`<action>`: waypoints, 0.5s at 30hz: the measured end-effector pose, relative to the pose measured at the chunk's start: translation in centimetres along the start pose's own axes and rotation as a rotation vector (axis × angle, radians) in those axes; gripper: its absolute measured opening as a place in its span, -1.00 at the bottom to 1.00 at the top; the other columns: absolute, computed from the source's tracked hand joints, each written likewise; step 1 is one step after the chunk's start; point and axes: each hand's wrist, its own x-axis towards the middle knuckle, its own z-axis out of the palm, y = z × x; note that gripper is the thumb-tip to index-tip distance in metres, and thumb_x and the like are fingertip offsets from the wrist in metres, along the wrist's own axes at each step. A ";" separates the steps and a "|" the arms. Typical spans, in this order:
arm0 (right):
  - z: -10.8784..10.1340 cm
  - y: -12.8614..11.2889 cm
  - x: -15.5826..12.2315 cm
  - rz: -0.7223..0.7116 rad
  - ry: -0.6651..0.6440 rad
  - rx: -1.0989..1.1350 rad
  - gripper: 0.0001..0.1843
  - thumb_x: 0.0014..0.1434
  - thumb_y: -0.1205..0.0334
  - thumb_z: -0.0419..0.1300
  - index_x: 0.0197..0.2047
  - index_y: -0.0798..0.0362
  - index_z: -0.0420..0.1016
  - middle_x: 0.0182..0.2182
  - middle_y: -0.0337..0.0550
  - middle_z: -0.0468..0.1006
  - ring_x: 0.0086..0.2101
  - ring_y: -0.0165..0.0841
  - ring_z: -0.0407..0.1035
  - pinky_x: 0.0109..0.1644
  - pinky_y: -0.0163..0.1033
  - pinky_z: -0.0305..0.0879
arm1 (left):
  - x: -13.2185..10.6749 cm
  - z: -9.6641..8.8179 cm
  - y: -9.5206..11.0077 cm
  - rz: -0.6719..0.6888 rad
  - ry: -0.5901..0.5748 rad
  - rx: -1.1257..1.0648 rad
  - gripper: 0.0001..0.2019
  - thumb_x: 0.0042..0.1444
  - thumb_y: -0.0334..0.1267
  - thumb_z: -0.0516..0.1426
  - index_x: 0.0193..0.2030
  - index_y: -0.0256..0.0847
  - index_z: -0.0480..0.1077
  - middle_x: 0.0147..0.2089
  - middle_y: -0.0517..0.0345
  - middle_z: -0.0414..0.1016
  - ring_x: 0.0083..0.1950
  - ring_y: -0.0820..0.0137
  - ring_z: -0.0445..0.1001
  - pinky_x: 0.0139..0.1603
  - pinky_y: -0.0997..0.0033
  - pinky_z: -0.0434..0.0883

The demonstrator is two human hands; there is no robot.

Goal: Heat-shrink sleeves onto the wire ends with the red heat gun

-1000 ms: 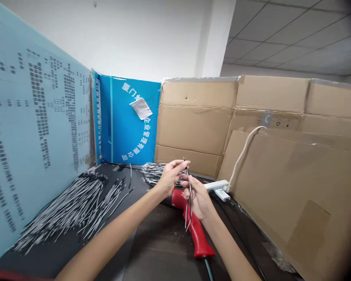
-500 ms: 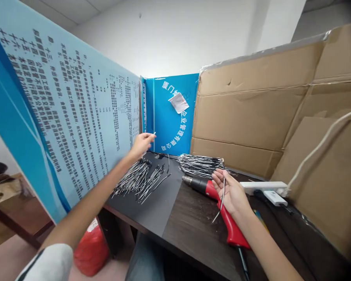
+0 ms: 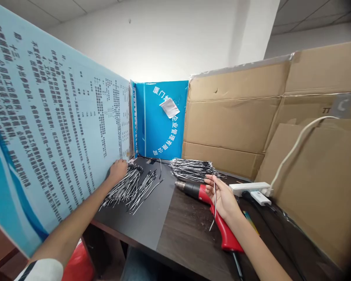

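Left hand (image 3: 118,170) has dropped to the wire pile (image 3: 123,188), grip unclear; right hand (image 3: 224,199) pinches a thin wire (image 3: 215,207).

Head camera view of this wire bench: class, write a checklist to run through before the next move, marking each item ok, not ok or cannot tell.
1. Right hand holds the thin wire: ok, pinched in its fingers.
2. Left hand at the wire pile on the black mat: ok, at the pile's far end.
3. Heat gun nozzle clear of the wire bundle: not ok, it lies right beside it.
4. Heat gun switched off: cannot tell.
5. Heat gun cord connected to the power strip: cannot tell.
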 end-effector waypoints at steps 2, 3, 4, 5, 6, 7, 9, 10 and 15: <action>-0.1 0.0 0.0 -0.005 -0.009 -0.013 -0.75 0.09 0.17 0.42 -0.17 0.10 0.65 -0.42 -0.19 0.62 -0.57 -0.49 0.44 -0.50 -0.46 0.47 | 0.8 1.2 1.2 0.059 0.001 -0.053 -0.63 0.33 -0.22 -0.03 0.12 -0.34 0.44 0.14 -0.31 0.45 0.21 0.02 0.36 0.10 0.22 0.33; -0.1 0.0 0.0 -0.007 -0.011 -0.017 -0.73 0.07 0.16 0.43 -0.16 0.10 0.66 -0.44 -0.22 0.60 -0.58 -0.51 0.41 -0.52 -0.47 0.45 | 1.2 1.9 2.0 0.089 -0.018 -0.078 -0.64 0.33 -0.18 -0.01 0.09 -0.29 0.47 0.09 -0.24 0.50 0.16 0.06 0.41 0.06 0.27 0.34; -0.1 0.0 0.0 -0.005 -0.013 -0.022 -0.71 0.06 0.16 0.44 -0.16 0.10 0.66 -0.46 -0.25 0.57 -0.59 -0.52 0.38 -0.55 -0.48 0.43 | 1.5 2.8 2.9 0.117 -0.048 -0.108 -0.65 0.32 -0.12 0.01 0.04 -0.24 0.50 0.03 -0.17 0.54 0.09 0.12 0.46 0.01 0.32 0.36; -0.1 0.0 -0.1 -0.001 -0.017 -0.027 -0.70 0.05 0.15 0.45 -0.16 0.10 0.66 -0.47 -0.27 0.54 -0.60 -0.53 0.35 -0.56 -0.48 0.42 | 1.8 3.6 3.9 0.138 -0.078 -0.138 -0.66 0.30 -0.07 0.05 0.00 -0.20 0.53 -0.01 -0.12 0.58 0.04 0.16 0.50 -0.03 0.37 0.37; -0.1 0.0 -0.1 0.001 -0.024 -0.032 -0.68 0.04 0.14 0.46 -0.15 0.10 0.66 -0.48 -0.29 0.51 -0.61 -0.54 0.33 -0.57 -0.49 0.40 | 2.1 4.4 4.8 0.146 -0.106 -0.164 -0.67 0.26 -0.03 0.09 -0.04 -0.18 0.54 -0.05 -0.08 0.60 0.00 0.19 0.52 -0.07 0.40 0.37; -0.1 0.0 -0.2 0.000 -0.032 -0.035 -0.67 0.03 0.13 0.46 -0.15 0.10 0.66 -0.48 -0.31 0.49 -0.61 -0.55 0.30 -0.58 -0.49 0.39 | 2.5 5.1 5.6 0.139 -0.130 -0.184 -0.68 0.22 -0.01 0.13 -0.09 -0.18 0.56 -0.09 -0.08 0.61 -0.03 0.19 0.54 -0.10 0.41 0.37; 0.0 0.1 -0.3 -0.007 -0.048 -0.041 -0.65 0.01 0.11 0.48 -0.15 0.09 0.66 -0.48 -0.33 0.46 -0.61 -0.56 0.27 -0.58 -0.49 0.37 | 3.4 6.2 6.9 0.091 -0.167 -0.208 -0.70 0.11 -0.01 0.23 -0.20 -0.22 0.56 -0.17 -0.13 0.63 -0.06 0.13 0.56 -0.12 0.39 0.37; 0.0 0.1 -0.3 -0.014 -0.056 -0.043 -0.64 0.01 0.10 0.48 -0.14 0.09 0.66 -0.48 -0.33 0.45 -0.60 -0.56 0.26 -0.58 -0.49 0.37 | 3.9 6.5 7.3 0.060 -0.184 -0.215 -0.71 0.05 -0.03 0.28 -0.25 -0.24 0.55 -0.21 -0.15 0.63 -0.07 0.10 0.57 -0.14 0.38 0.38; 0.0 0.4 -0.2 -0.038 -0.082 -0.054 -0.64 0.00 0.09 0.49 -0.15 0.08 0.66 -0.49 -0.32 0.44 -0.60 -0.56 0.23 -0.58 -0.48 0.33 | 6.3 6.7 7.2 -0.058 -0.278 -0.258 -0.71 -0.19 -0.15 0.39 -0.36 -0.22 0.49 -0.43 -0.03 0.58 -0.26 0.12 0.59 -0.26 0.38 0.40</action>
